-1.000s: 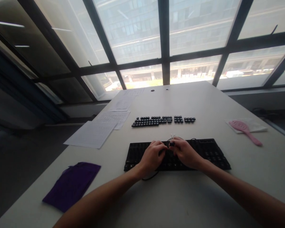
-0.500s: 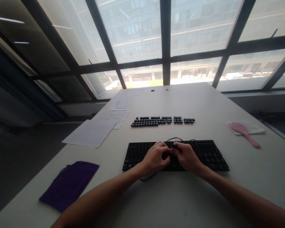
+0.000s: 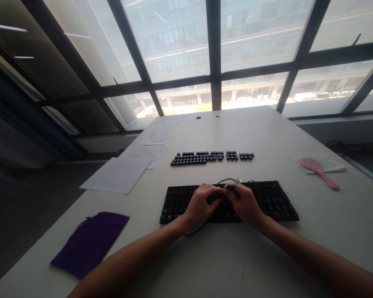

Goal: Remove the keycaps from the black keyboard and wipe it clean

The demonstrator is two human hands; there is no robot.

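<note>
A black keyboard (image 3: 179, 200) lies flat in front of me, with keys still on its right block and along its lower left edge. Over its middle, my right hand (image 3: 245, 203) is closed round a small keycap puller (image 3: 237, 181), whose thin wire ends stick up past the fingers. My left hand (image 3: 202, 206) meets it there, thumb and fingers pinched together at the puller's near end. Whatever the left fingertips grip is too small and dark to make out. Beyond the keyboard, loose black keycaps (image 3: 191, 159) stand in rows on the table.
The white table (image 3: 236, 256) reaches to the windows. A purple cloth pouch (image 3: 91, 244) lies at left, with paper sheets (image 3: 116, 174) behind it. At right, a pink hairbrush (image 3: 318, 170) rests on a clear plastic bag (image 3: 335, 164). A cable (image 3: 226, 180) runs behind the keyboard.
The keycap puller has turned in my right hand, its wire ends now leaning to the right instead of pointing up. Both hands stay together over the keyboard. The view has shifted slightly.
</note>
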